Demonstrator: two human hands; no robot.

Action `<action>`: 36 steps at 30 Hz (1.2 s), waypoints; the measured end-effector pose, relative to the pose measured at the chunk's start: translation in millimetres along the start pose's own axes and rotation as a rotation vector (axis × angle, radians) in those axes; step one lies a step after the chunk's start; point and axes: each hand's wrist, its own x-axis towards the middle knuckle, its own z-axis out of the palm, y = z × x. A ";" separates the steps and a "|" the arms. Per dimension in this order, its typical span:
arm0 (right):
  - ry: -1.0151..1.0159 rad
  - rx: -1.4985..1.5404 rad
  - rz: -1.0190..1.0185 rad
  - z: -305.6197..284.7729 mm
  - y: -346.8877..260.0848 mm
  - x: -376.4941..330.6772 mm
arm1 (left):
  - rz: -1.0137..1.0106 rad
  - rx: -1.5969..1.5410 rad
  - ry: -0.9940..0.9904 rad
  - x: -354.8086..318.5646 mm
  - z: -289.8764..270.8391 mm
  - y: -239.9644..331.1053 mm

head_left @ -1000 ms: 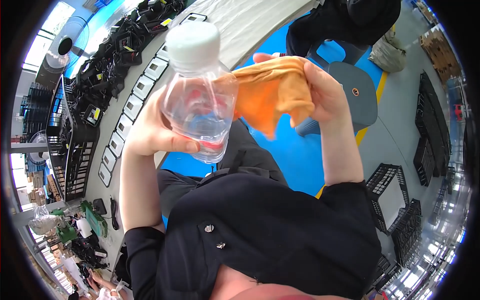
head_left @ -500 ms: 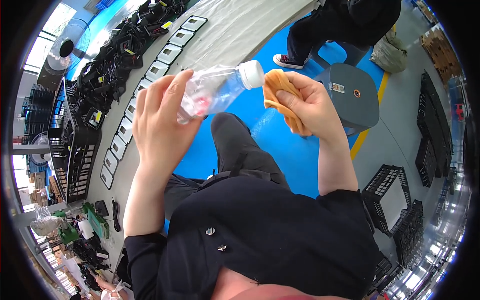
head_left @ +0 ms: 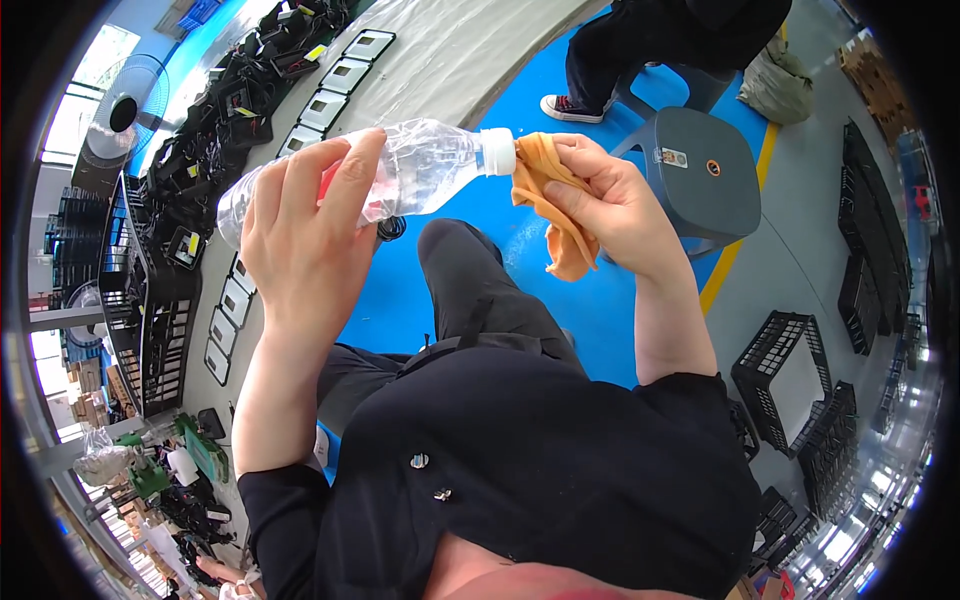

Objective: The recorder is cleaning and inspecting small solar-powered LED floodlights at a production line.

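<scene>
Left hand (head_left: 300, 240) clamped round clear bottle (head_left: 400, 175), held sideways, steadied; right hand (head_left: 610, 200) pinching orange cloth (head_left: 550, 205) against white cap (head_left: 497, 152), for wiping.

The left hand (head_left: 300, 240) covers the middle of the clear plastic bottle (head_left: 420, 170), so its red label shows only as a sliver between the fingers. The right hand (head_left: 610, 205) hides the upper part of the orange cloth (head_left: 560, 240). Another person (head_left: 660, 50) is cut off at the top edge, only legs and a shoe showing. The items on the far racks (head_left: 150, 300) are too small to identify.
</scene>
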 end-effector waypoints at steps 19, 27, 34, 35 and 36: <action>0.082 0.033 0.107 -16.8 -12.7 -3.8 | -0.423 -0.615 -0.250 -5.9 33.3 -6.0; 0.371 -0.187 0.114 -75.5 24.7 2.6 | -0.859 -0.621 0.309 -84.6 16.8 -133.7; 0.394 -0.312 0.126 -69.8 35.2 21.3 | -1.044 -0.504 0.500 -203.2 4.8 -279.5; 0.387 -0.312 0.140 -58.5 30.9 23.6 | -1.063 -0.492 0.496 -208.3 13.6 -289.1; 0.390 -0.316 0.145 -47.4 28.4 27.1 | -1.078 -0.483 0.452 -209.0 19.9 -294.4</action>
